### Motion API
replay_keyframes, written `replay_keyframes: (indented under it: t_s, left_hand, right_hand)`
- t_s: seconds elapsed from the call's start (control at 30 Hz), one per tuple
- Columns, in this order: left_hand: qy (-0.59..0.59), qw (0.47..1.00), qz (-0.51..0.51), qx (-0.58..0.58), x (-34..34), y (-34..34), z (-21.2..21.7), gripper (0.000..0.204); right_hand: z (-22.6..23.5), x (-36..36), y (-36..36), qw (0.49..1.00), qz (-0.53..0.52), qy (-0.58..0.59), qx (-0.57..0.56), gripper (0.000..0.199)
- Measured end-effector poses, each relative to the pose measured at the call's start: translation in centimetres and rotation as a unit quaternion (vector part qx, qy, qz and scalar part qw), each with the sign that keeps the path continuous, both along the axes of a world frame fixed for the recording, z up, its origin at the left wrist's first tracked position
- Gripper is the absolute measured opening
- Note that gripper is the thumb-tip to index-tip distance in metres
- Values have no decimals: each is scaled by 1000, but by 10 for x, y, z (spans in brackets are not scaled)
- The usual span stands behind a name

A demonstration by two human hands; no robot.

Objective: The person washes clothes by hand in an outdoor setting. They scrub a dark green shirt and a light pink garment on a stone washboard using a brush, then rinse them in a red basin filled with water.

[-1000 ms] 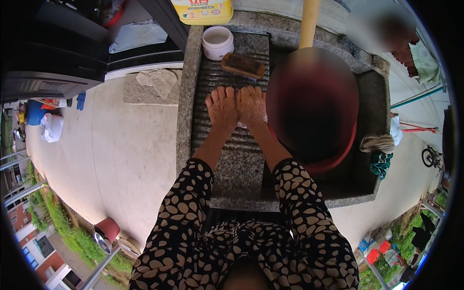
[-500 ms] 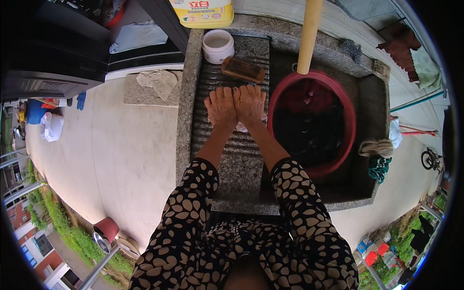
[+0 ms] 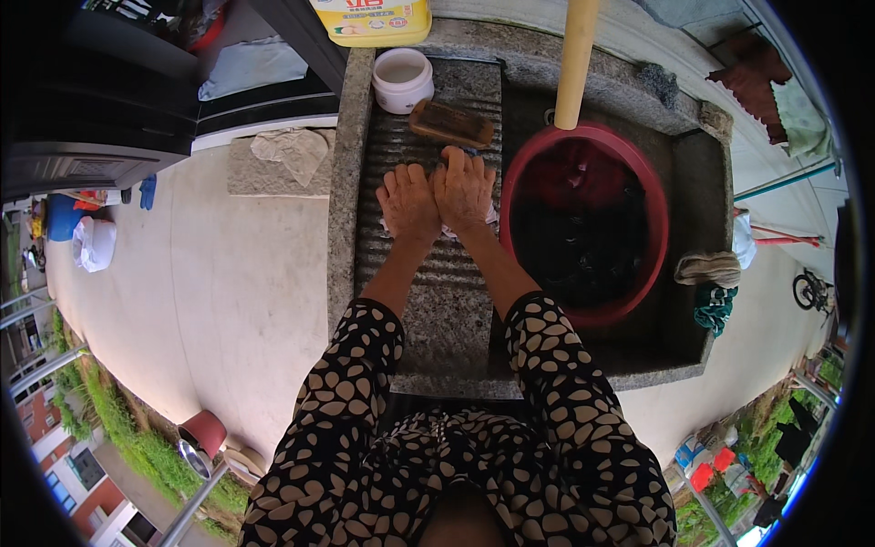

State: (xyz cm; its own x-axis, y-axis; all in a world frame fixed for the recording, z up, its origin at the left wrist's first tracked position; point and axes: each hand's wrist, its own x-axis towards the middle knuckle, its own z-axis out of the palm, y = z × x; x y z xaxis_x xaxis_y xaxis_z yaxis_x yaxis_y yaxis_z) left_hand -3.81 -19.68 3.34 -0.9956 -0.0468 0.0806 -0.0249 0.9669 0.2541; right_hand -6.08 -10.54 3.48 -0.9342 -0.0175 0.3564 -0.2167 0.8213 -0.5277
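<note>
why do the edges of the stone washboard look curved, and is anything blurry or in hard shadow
Head view: fisheye bending bows the washboard edges and the pale pole toward the rim, with black corners round the picture. Soft, even daylight; no hard shadows or glare. The hands and brush are sharp; inside the red basin the contents are too dark to make out.

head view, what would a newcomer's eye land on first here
Probably the two hands, left hand and right hand, pressed side by side on a pale cloth on the ribbed stone washboard. Just right of them sits a big red basin of dark laundry, and a brown scrub brush lies above the fingers.
</note>
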Motion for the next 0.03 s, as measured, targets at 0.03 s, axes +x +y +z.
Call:
replay_keyframes:
  t_s: [0.03]
  left_hand:
    - [-27, 1000, 5, 10, 4, 0, -4, 38]
  right_hand:
    - [-5, 4, 2, 1000, 7, -22, -1, 22]
